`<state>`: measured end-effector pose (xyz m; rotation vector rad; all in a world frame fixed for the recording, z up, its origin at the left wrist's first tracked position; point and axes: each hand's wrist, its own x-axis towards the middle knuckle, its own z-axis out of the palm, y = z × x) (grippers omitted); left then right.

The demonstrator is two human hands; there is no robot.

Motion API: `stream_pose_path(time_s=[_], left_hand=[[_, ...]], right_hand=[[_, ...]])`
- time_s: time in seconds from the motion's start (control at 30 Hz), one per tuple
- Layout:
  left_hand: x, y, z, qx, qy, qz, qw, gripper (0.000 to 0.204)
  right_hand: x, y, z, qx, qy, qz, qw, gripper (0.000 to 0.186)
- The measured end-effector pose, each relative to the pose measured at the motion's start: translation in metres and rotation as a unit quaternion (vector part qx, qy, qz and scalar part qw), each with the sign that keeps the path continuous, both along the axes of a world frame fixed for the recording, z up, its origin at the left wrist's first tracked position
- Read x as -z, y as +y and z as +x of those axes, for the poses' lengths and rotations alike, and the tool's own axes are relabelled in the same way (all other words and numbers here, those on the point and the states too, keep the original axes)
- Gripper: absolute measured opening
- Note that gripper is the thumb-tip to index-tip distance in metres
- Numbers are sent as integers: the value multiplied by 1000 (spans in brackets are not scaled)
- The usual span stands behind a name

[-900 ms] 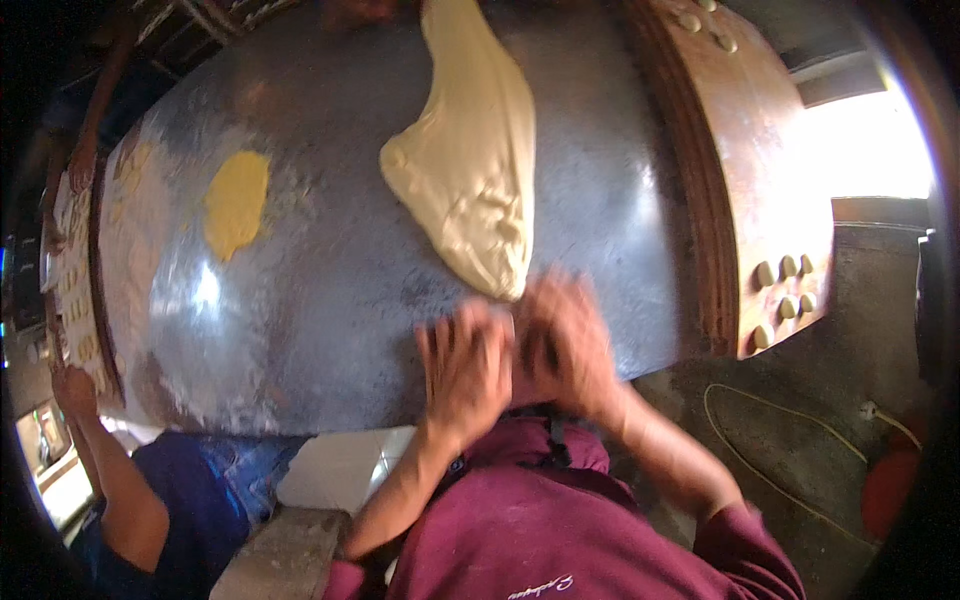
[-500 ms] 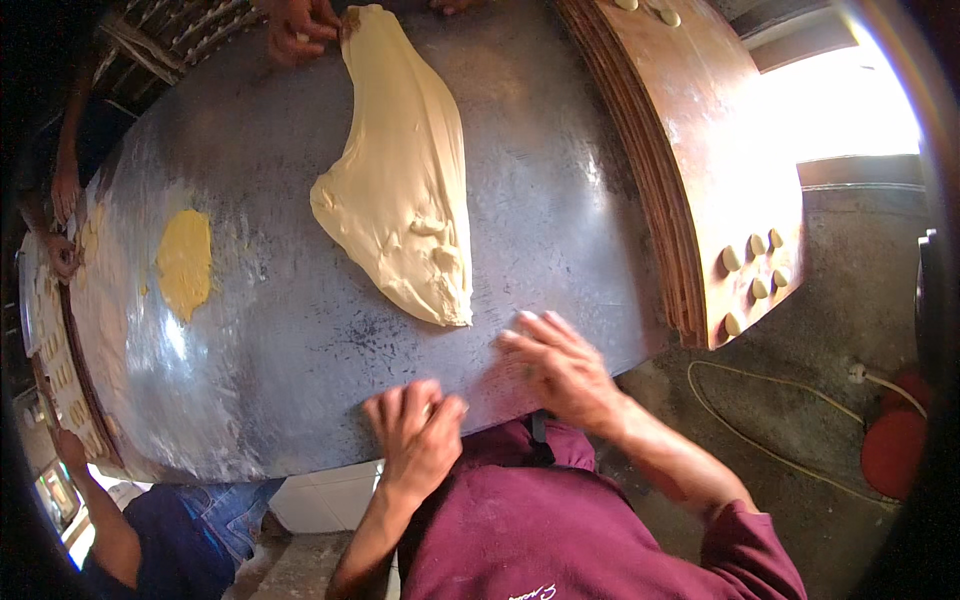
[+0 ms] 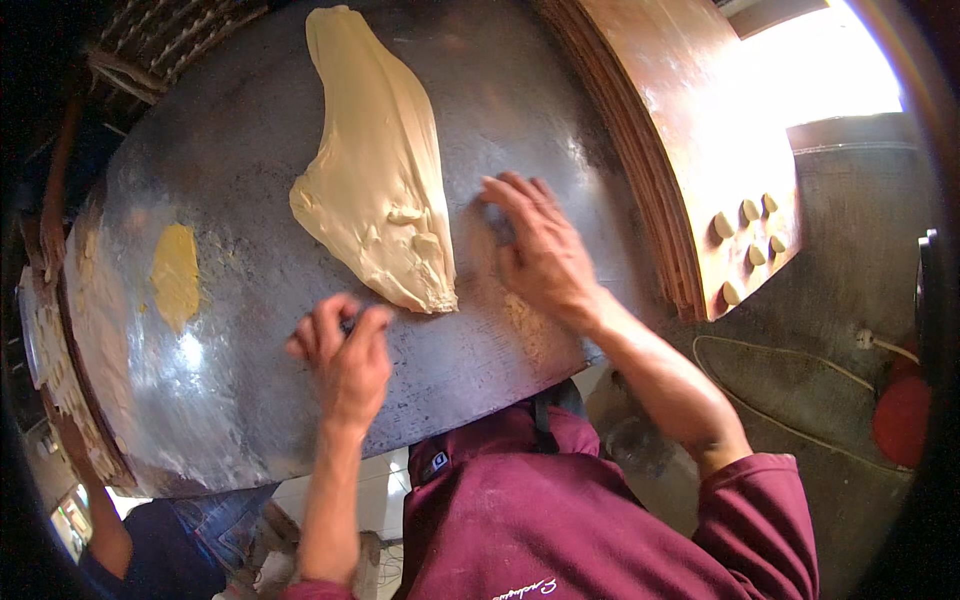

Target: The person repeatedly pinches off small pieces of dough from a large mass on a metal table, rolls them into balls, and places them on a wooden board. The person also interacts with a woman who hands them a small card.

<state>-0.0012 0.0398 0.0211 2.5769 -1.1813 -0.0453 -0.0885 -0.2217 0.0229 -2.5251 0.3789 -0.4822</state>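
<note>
A long sheet of pale dough (image 3: 378, 165) lay stretched on the grey metal worktop (image 3: 250, 330), running from the far edge down toward the person and ending in a thicker, folded and wrinkled tip just above the hands. Most of its length looked already thin and flat, so the stretching seemed well along; the bunched near end looked like what was left to work.

The right hand (image 3: 540, 245) rested flat on the worktop just beside the sheet's near end, its digits spread wide and holding nothing. The left hand (image 3: 340, 350) sat just below the tip, its fingers curled in narrow toward the thumb; whether it pinched anything could not be told.

Farther left on the worktop lay a small yellow patch of dough (image 3: 175, 275), well apart from the sheet. To the right stood a wooden board (image 3: 700, 130) bearing several small dough pieces (image 3: 748, 240). Another person's arm (image 3: 95, 500) showed at the lower left edge.
</note>
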Motion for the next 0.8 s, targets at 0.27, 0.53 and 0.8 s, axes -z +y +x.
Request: stream_pose_path(time_s=[0.27, 0.53, 0.8], left_hand=[[-15, 23, -10, -76, 18, 15, 997, 17], [-20, -21, -26, -219, 234, -247, 914, 29], [-163, -426, -140, 307, 221, -364, 851, 36]], right_hand=[[6, 20, -35, -30, -70, 17, 997, 77], [-9, 7, -78, 81, -75, 107, 988, 74], [-116, -194, -245, 342, -394, -36, 852, 78]])
